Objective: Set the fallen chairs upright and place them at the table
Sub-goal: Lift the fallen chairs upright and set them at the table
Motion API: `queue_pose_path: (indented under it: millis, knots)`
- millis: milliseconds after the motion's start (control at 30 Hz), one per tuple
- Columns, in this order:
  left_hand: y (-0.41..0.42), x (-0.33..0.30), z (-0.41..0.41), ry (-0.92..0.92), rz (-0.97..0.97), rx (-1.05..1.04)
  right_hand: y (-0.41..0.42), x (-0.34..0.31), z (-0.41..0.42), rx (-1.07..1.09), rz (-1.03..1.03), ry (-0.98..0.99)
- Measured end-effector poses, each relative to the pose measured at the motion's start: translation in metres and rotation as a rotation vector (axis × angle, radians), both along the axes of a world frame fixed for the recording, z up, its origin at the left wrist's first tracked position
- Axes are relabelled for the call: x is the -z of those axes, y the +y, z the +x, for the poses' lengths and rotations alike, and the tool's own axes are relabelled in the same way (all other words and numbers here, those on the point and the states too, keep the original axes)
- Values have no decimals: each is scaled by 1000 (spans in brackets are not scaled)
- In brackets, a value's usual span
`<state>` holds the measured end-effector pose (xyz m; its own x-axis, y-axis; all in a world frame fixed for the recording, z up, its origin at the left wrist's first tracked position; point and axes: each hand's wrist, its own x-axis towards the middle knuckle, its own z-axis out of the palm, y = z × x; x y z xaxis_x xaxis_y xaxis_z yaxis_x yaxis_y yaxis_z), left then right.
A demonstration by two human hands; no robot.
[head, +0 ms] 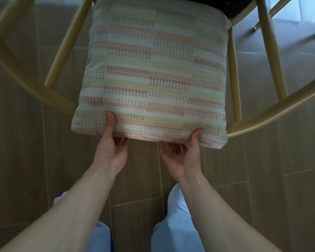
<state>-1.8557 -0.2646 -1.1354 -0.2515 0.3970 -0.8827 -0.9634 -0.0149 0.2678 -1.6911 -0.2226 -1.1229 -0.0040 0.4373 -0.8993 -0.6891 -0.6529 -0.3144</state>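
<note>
Head view: left hand (110, 151) and right hand (182, 157) pinch the striped fabric cushion (153, 79). Beyond the grip, the curved tan wooden chair (31, 82) stands upright. No counter visible; placement remains.

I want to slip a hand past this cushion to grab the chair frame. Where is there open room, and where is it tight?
Open gaps lie between the cushion and the spindles on both sides, over bare floor tile; the left gap is wider. It is tight at the cushion's near edge: the left hand and right hand grip it, and the curved back rail meets both corners.
</note>
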Motion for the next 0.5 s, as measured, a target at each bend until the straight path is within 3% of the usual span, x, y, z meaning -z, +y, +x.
queue_pose_path:
  millis: [500]
  knots:
    - [-24,-282,20,76,-287,183,-17,-277,20,-196,-222,-298]
